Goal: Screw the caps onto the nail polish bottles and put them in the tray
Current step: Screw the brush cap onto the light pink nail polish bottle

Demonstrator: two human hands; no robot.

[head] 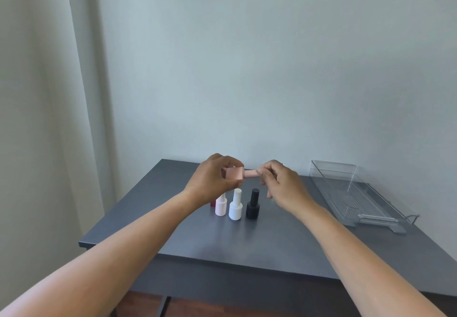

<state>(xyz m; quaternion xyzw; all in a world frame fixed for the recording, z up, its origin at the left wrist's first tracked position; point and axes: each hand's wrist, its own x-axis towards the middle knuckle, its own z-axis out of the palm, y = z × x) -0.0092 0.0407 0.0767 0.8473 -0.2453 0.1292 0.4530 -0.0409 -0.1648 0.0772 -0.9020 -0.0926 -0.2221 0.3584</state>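
My left hand (212, 180) grips a peach-pink nail polish bottle (235, 175) held sideways above the table. My right hand (282, 183) pinches the bottle's matching pink cap (250, 174), which points right from the bottle. Below them stand a pale pink capped bottle (220, 206), a white capped bottle (235, 206) and a black capped bottle (253, 205) in a row. A dark red bottle (212, 204) shows only partly behind my left wrist. The clear plastic tray (371, 214) lies at the right with nothing in it.
The dark grey table (247, 245) stands against a pale wall. Its front edge runs below my forearms, and its left corner is near a light curtain (49, 119). Brown floor shows under the table.
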